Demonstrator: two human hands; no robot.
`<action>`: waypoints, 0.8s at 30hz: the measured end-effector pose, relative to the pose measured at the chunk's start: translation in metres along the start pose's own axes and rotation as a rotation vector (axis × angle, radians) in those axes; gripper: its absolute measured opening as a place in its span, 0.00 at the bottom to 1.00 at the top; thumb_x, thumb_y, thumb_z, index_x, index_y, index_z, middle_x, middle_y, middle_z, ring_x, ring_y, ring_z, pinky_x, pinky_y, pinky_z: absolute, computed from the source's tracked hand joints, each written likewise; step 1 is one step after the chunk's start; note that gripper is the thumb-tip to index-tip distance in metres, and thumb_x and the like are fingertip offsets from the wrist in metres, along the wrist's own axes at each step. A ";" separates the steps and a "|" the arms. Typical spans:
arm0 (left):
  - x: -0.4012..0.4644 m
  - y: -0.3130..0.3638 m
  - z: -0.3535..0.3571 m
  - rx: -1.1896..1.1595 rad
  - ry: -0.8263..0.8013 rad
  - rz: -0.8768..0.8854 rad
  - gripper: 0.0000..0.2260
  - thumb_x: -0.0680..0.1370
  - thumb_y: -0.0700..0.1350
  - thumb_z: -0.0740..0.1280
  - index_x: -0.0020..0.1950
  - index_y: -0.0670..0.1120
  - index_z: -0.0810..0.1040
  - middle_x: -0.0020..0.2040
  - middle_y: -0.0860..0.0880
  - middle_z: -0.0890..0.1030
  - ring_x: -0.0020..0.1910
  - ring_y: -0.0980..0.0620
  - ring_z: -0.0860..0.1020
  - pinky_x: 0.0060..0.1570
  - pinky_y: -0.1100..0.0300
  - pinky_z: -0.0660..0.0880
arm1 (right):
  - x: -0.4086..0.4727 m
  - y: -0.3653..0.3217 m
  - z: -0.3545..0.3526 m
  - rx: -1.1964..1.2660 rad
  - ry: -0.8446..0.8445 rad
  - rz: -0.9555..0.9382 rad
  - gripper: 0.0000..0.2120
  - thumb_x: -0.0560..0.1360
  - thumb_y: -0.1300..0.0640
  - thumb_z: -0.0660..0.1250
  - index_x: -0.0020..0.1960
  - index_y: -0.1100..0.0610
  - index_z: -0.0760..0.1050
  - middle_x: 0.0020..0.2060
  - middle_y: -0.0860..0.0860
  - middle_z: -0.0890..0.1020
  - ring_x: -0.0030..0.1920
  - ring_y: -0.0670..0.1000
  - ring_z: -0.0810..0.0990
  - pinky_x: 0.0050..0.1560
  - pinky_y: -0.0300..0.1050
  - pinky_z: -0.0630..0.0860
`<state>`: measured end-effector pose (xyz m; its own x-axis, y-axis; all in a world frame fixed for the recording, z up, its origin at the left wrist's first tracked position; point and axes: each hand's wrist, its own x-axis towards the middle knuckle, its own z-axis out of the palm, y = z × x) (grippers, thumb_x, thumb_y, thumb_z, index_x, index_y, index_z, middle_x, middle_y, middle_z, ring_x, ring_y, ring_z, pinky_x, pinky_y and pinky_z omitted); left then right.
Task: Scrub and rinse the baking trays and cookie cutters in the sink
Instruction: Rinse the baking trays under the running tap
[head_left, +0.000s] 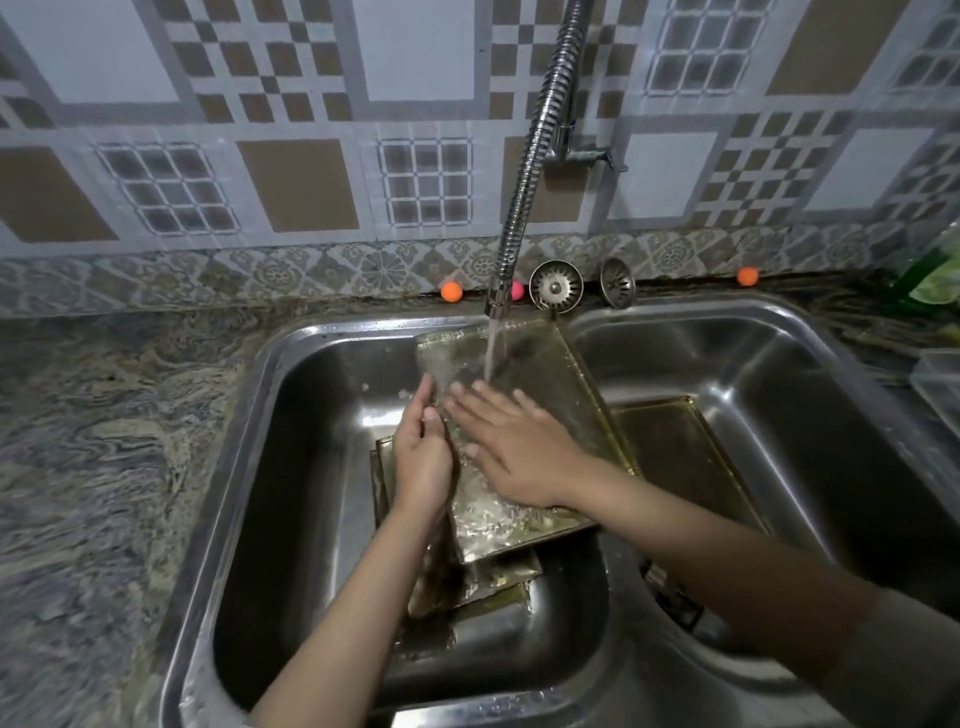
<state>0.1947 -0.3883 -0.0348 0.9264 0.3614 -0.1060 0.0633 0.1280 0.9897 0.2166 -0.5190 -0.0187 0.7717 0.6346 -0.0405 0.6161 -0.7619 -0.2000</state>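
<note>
Tray (540, 374) tilted under tap (524, 208), long axis toward it; left hand (421, 457) grips its edge, right hand (514, 452) flat on it (rinsing, seemingly).

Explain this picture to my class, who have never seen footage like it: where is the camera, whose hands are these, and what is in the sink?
There is one picture, taken by a camera worn on a person's head, looking down at a double steel sink. No machine is involved, only two bare hands. The left hand grips the left edge of a golden baking tray that leans tilted over the left basin. The right hand lies flat on the tray's face, fingers spread. Water from the coiled tap falls on the tray. More trays lie beneath, another tray in the right basin.
</note>
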 end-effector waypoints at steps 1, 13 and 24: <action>0.001 0.000 -0.006 0.064 0.013 0.025 0.18 0.83 0.39 0.55 0.72 0.46 0.68 0.69 0.52 0.70 0.67 0.59 0.67 0.65 0.68 0.62 | 0.001 0.013 0.000 -0.018 -0.001 0.061 0.27 0.81 0.44 0.46 0.77 0.46 0.42 0.77 0.47 0.41 0.76 0.48 0.38 0.71 0.53 0.36; 0.008 0.011 -0.019 0.116 0.082 0.057 0.18 0.83 0.38 0.54 0.72 0.48 0.67 0.70 0.53 0.70 0.67 0.62 0.66 0.64 0.69 0.61 | -0.013 0.009 0.002 0.010 -0.086 -0.024 0.26 0.80 0.40 0.44 0.75 0.39 0.38 0.75 0.45 0.35 0.75 0.49 0.34 0.71 0.56 0.35; 0.007 0.001 -0.018 0.105 0.094 -0.004 0.18 0.82 0.39 0.55 0.71 0.48 0.68 0.70 0.51 0.70 0.70 0.55 0.67 0.64 0.67 0.61 | -0.014 0.016 -0.008 0.271 -0.133 0.040 0.25 0.80 0.47 0.58 0.75 0.48 0.57 0.76 0.44 0.51 0.76 0.44 0.47 0.73 0.55 0.39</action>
<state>0.1948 -0.3694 -0.0362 0.8877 0.4464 -0.1131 0.1096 0.0338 0.9934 0.2167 -0.5409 -0.0130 0.7561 0.6299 -0.1779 0.5075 -0.7358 -0.4484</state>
